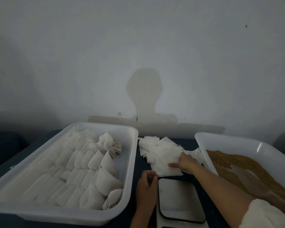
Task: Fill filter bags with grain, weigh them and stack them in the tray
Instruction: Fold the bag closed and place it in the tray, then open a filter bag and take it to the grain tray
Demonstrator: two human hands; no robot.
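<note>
A heap of empty white filter bags (156,150) lies on the dark table between two trays. My right hand (185,162) is on the heap's near side, thumb stretched left over a flat bag (167,171), fingers bent down into the bags and gripping that one. My left hand (146,184) rests beside the top left corner of the scale (178,198), fingers loosely curled with nothing seen in them. The white tray (130,162) on the left holds rows of filled bags (89,170). The white tray (224,142) on the right holds brown grain (234,162).
The scale's pan is bare and sits at the table's near edge between the trays. Something like a clear scoop (247,176) lies in the grain under my right forearm. A plain wall stands close behind the table. A loose clump of filled bags (111,144) sits at the left tray's far end.
</note>
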